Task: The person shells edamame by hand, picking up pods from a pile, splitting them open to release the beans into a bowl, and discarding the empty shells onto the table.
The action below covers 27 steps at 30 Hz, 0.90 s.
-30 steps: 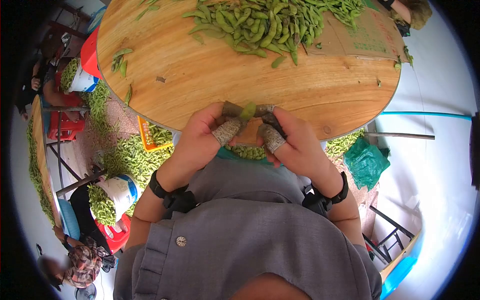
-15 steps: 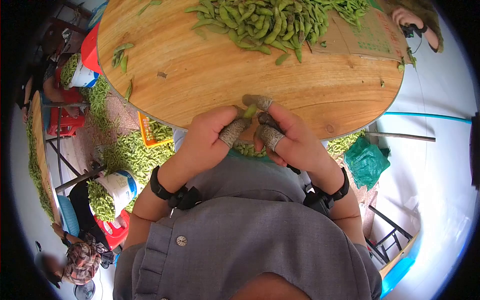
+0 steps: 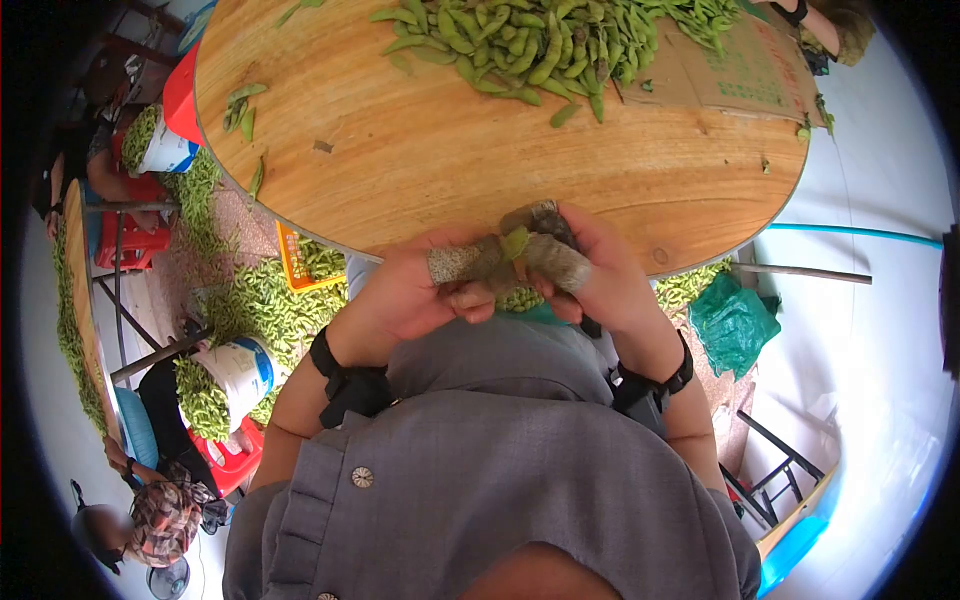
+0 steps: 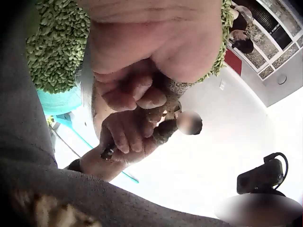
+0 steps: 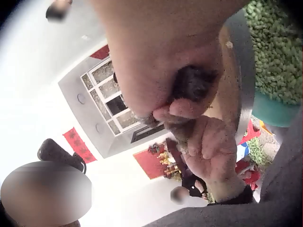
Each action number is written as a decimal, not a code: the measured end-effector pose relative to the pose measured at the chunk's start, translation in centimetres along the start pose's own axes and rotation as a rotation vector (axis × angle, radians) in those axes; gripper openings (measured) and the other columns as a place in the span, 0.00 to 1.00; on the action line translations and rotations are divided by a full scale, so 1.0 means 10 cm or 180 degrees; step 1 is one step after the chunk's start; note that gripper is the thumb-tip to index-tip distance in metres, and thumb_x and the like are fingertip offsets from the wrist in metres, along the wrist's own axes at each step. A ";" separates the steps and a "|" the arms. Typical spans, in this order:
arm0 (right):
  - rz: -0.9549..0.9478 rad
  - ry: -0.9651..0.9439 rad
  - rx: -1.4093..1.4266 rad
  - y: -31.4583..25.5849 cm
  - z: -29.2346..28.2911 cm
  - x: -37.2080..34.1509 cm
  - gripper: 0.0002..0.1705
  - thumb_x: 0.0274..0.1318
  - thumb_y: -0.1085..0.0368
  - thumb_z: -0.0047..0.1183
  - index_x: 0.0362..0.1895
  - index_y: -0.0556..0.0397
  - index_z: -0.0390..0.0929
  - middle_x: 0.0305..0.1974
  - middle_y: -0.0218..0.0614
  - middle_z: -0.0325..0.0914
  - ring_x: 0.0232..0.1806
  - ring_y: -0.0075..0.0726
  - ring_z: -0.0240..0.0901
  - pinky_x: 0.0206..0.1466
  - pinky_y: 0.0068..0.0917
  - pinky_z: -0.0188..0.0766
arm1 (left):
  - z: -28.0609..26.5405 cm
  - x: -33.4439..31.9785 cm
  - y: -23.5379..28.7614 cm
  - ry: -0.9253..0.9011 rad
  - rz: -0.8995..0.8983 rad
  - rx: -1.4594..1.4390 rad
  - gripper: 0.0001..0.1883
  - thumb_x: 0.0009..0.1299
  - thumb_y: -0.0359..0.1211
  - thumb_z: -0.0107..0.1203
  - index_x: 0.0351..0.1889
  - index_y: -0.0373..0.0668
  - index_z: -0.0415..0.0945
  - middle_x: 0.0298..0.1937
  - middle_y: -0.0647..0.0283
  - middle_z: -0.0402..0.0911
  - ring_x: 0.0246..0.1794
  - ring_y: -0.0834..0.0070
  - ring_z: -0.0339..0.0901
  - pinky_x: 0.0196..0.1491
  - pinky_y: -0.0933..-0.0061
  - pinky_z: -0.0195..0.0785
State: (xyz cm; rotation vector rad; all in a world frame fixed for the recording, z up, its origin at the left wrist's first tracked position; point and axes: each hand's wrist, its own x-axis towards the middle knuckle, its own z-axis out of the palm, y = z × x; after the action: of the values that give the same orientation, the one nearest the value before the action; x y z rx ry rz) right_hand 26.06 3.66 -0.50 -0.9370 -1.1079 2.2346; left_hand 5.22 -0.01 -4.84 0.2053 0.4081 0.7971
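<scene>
My left hand (image 3: 395, 295) pinches a green soybean pod (image 3: 516, 243) near the table's front edge. From the other side my right hand (image 3: 612, 268) meets it, its thumb and forefinger tips right at the pod. Stained tan wraps cover both thumbs, the left thumb wrap (image 3: 453, 265) and the right thumb wrap (image 3: 560, 263) among them. Inside the right palm, under curled fingers, is a dark object (image 5: 193, 84); its kind is mostly hidden. Below the hands a teal basin (image 4: 59, 101) holds shelled green beans (image 4: 57, 52).
Unshelled pods (image 3: 540, 50) are heaped at the far side of the round wooden table (image 3: 400, 170), beside flattened cardboard (image 3: 745, 75). More pods cover the floor at left, around a white bucket (image 3: 240, 375) and an orange crate (image 3: 290, 262). Other people sit at the left.
My hands have closed together around the pod, the right thumb moving left onto it. At the top right, another person's hand has drawn back from the cardboard's edge.
</scene>
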 end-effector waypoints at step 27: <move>-0.1252 -0.0054 -0.4104 0.04 0.02 -0.19 0.11 0.42 0.69 0.54 0.35 0.55 0.74 0.36 0.47 0.74 0.37 0.54 0.73 0.36 0.42 0.71 | -0.04 -0.63 0.50 0.2421 0.1518 0.3493 0.11 0.71 0.34 0.46 0.42 0.38 0.77 0.23 0.73 0.71 0.20 0.87 0.63 0.23 0.84 0.54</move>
State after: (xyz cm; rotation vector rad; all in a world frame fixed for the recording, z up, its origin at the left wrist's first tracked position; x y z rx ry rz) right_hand 27.15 2.13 -0.03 -0.9556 -2.5225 1.0345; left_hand -2.16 -1.22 -1.84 1.0641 1.5501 1.0348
